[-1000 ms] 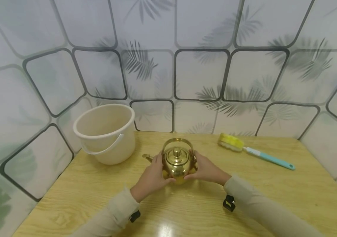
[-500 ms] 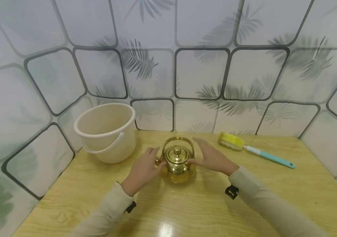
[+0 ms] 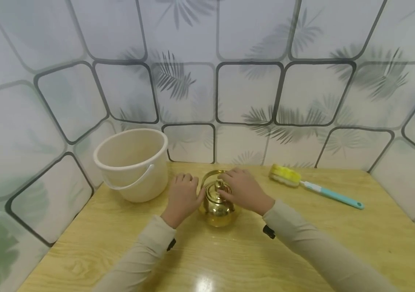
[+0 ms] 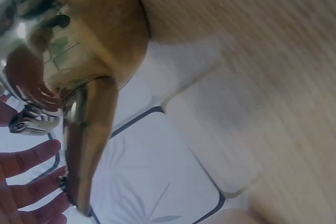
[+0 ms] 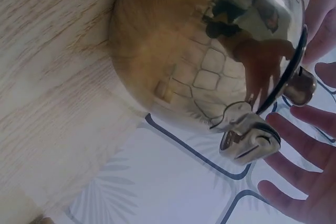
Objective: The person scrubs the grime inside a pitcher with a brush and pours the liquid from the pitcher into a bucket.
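Observation:
A shiny gold teapot [image 3: 217, 215] with a lid and an arched top handle stands upright on the table. My left hand [image 3: 183, 198] is over its spout side. In the left wrist view, relaxed fingers [image 4: 31, 158] are beside the spout [image 4: 89, 135], and a fingertip lies close to the handle bracket [image 4: 34, 121]. My right hand [image 3: 247, 190] is over the lid, hiding part of the handle. The right wrist view has the lid knob [image 5: 300, 86] between thumb and spread fingers [image 5: 299, 135]; whether they touch it is unclear.
A cream bucket [image 3: 152, 182] with a bail handle stands at the back left. Toward the back right lies a brush [image 3: 335, 196] with a yellow sponge head and turquoise handle. A patterned wall [image 3: 247, 93] rises behind the wooden table [image 3: 222, 259].
Both hands have let go of the teapot's sides. My right hand has come up and left over the lid, my left hand up beside the spout. The teapot stays in place.

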`<state>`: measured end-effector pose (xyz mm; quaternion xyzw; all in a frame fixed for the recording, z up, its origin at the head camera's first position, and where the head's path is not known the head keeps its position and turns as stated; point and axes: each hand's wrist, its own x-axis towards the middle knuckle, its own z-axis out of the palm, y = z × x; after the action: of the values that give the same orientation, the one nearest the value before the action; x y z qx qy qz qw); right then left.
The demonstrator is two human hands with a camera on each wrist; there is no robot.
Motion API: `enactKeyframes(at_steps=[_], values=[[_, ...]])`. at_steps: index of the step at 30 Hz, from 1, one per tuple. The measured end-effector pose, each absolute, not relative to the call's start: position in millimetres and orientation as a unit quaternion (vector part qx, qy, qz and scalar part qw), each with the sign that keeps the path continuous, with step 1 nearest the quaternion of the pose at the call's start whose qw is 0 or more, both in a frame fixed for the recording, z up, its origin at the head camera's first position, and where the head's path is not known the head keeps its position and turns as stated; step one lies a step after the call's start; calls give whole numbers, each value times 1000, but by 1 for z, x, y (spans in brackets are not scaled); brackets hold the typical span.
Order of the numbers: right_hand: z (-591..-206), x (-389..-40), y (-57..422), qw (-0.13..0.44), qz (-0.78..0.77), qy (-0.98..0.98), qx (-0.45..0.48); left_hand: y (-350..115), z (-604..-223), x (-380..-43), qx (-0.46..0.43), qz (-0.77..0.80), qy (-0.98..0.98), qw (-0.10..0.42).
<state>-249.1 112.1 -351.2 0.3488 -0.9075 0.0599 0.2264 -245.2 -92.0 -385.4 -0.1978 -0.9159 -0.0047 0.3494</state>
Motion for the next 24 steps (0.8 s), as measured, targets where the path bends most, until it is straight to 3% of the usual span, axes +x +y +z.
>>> enactKeyframes(at_steps=[24], values=[[-340,-245,102,222,39,-907,356,-89,-395,-248,-189,-21,-923,333]])
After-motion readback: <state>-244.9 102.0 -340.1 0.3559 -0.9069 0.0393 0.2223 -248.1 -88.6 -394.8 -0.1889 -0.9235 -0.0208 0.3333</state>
